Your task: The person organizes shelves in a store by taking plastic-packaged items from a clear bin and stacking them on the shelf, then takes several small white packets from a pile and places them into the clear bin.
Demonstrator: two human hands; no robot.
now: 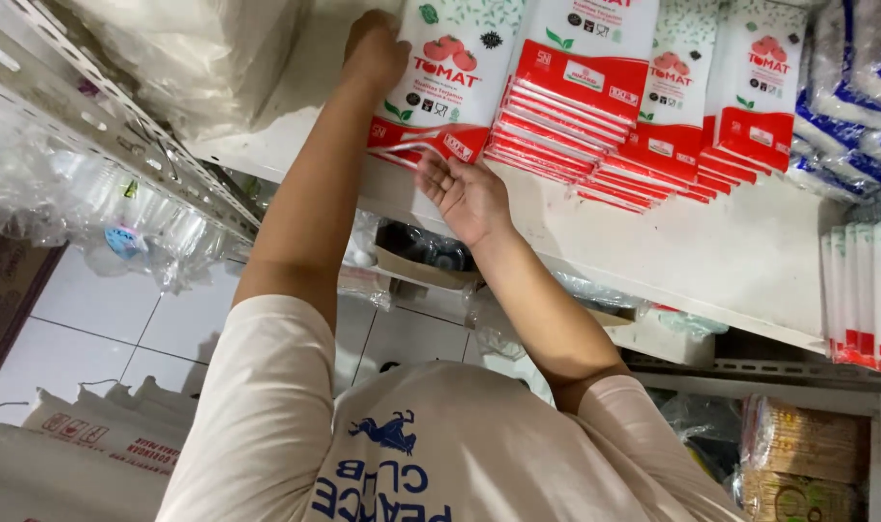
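Both hands on the leftmost white-and-red plastic bag pack (447, 77) near the shelf's (711, 261) front edge: left hand (375, 48) clutching its top, right hand (468, 193) open-palmed under its bottom

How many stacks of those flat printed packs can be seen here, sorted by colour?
Red-and-white stacks in the back row: 4; the left hand and right hand touch the first.
Red-and-white stack at the right edge: 1
Blue-and-white pile: 1
Total: 6
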